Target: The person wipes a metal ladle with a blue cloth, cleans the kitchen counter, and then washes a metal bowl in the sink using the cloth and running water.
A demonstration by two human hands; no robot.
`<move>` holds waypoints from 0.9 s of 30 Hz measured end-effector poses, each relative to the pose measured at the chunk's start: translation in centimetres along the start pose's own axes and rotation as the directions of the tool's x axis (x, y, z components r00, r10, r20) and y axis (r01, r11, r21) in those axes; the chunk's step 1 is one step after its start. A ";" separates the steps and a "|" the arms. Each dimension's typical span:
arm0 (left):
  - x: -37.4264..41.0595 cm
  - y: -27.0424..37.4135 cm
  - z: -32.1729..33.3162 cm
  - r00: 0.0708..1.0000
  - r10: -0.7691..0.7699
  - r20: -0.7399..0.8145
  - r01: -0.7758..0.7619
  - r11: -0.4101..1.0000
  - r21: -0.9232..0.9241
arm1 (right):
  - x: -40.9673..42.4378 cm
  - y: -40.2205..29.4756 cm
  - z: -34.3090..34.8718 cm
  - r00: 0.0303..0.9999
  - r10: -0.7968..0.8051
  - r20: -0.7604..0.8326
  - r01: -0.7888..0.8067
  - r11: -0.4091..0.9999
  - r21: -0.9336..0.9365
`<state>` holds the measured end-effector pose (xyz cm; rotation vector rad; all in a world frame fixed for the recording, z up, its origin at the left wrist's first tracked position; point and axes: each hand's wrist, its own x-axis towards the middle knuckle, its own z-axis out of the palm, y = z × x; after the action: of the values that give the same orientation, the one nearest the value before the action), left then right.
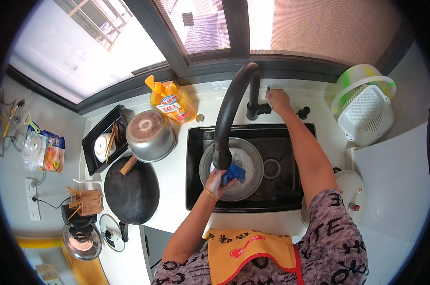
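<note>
My left hand holds a bunched blue cloth inside a round metal basin. Whitish suds lie in the basin, which stands in the left part of a black sink. Behind the sink, my right hand is closed around the lever of a black gooseneck faucet; only the lever's tip shows past my fingers. The faucet's spout hangs over the basin and covers part of the cloth. No running water can be made out.
An orange dish soap bottle and an upturned metal pot stand left of the sink. Beyond are a dark frying pan and a black tray with bowls. A white strainer basket leans at right, above a pressure cooker lid.
</note>
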<state>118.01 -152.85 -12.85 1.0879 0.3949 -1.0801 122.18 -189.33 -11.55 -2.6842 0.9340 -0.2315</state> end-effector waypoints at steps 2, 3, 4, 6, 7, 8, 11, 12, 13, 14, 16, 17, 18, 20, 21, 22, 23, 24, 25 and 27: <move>-0.3 0.2 0.3 1.000 -0.009 -0.019 0.009 1.000 0.007 | 0.0 0.1 0.0 0.998 0.062 0.028 -0.063 0.997 0.037; -0.5 0.4 0.5 0.999 -0.014 -0.036 0.014 1.000 0.009 | 0.0 -0.1 0.0 0.998 0.059 0.026 -0.060 0.997 0.040; -0.6 0.5 0.5 0.998 -0.019 -0.053 0.020 1.000 0.011 | 0.0 -0.2 -0.1 0.998 0.056 0.025 -0.057 0.997 0.043; -0.1 0.2 0.1 0.999 -0.021 -0.030 0.021 1.000 -0.001 | 0.0 0.0 0.1 0.999 0.047 0.005 -0.047 0.998 0.052; 0.2 0.0 0.0 1.000 -0.022 -0.016 0.022 1.000 -0.005 | 0.0 0.5 0.4 0.999 0.040 -0.014 -0.039 0.997 0.059; 0.3 -0.2 -0.1 0.999 -0.024 -0.021 0.024 1.000 0.001 | 0.0 0.9 0.6 0.999 0.033 -0.033 -0.031 0.997 0.066; 0.1 -0.4 0.3 0.999 -0.026 -0.024 0.027 1.000 0.014 | 0.4 1.7 0.8 1.000 -0.003 -0.002 0.003 0.997 0.071; 0.1 -0.4 0.2 1.000 -0.016 -0.013 0.016 1.000 0.010 | 0.4 1.2 0.6 1.000 0.020 0.013 -0.021 0.997 0.070; 0.2 -0.5 0.0 1.000 -0.006 -0.003 0.006 1.000 0.006 | 0.4 0.7 0.5 0.999 0.043 0.029 -0.045 0.997 0.068; 0.4 -0.5 -0.1 1.000 -0.009 0.000 0.009 1.000 0.009 | 0.3 0.3 0.2 0.997 0.065 0.045 -0.068 0.995 0.066; 0.6 -0.8 -0.4 1.000 -0.018 0.001 0.018 1.000 0.016 | 0.1 0.1 -0.3 0.996 0.071 0.046 -0.074 0.994 0.075; 0.7 -0.8 -0.6 1.000 -0.017 0.005 0.017 1.000 0.010 | 0.0 0.1 -0.4 0.996 0.073 0.047 -0.077 0.994 0.080; 0.7 -0.9 -0.6 1.000 -0.018 0.013 0.018 1.000 0.005 | 0.1 0.3 -0.3 0.997 0.067 0.033 -0.069 0.995 0.070; 0.8 -1.0 -0.5 1.000 -0.027 0.001 0.027 1.000 0.005 | 0.2 0.8 0.0 0.999 0.054 0.005 -0.054 0.997 0.048; 0.5 -0.7 -0.2 0.999 -0.033 -0.024 0.033 0.999 0.009 | 0.1 0.6 -0.1 0.998 0.055 0.014 -0.055 0.997 0.047; 0.3 -0.6 0.0 0.998 -0.038 -0.048 0.039 0.999 0.012 | 0.1 0.4 -0.2 0.998 0.055 0.023 -0.056 0.997 0.046; 0.3 -0.6 0.0 0.998 -0.039 -0.043 0.039 0.999 0.012 | 0.1 0.3 -0.4 0.998 0.056 0.032 -0.058 0.997 0.045; 0.2 -0.6 0.0 0.999 -0.039 -0.036 0.039 0.999 0.013 | 0.0 0.1 -0.6 0.998 0.051 0.039 -0.053 0.997 0.048; 0.2 -0.5 0.0 0.999 -0.039 -0.029 0.039 0.999 0.014 | 0.0 -0.1 -0.8 0.998 0.045 0.046 -0.048 0.998 0.050; 0.3 -0.6 -0.2 0.999 -0.039 -0.037 0.040 0.999 0.011 | 0.0 -0.2 -0.9 0.998 0.022 0.065 -0.025 0.998 0.051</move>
<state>117.64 -152.86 -13.49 1.1153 0.4414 -1.0999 122.04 -189.41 -10.63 -2.6153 0.9273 -0.1611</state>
